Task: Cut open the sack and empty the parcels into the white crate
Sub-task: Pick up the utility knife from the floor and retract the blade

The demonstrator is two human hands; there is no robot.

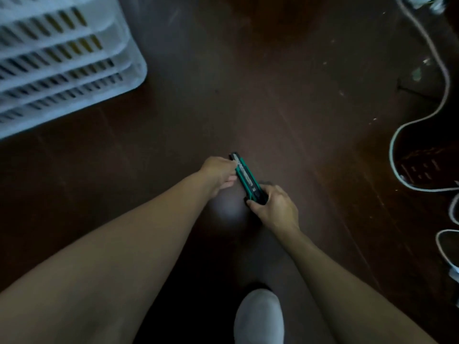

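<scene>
Two grips, mine: left hand (219, 173) pinches tip of green-black utility knife (247, 176); right hand (275, 207) clamps butt. Slatted white crate (62, 58), far-left corner of floor (285, 95).

One utility knife (248, 178), green and black. Two hands hold it: one left hand (219, 171) and one right hand (275, 207). One stack of white crates (62, 70) with at least four nested tiers showing; blur hides the exact number. One grey-clad foot (258, 316). One white cable (444, 78) can be followed, with further pale loops at the right edge that may or may not be the same cable.
</scene>
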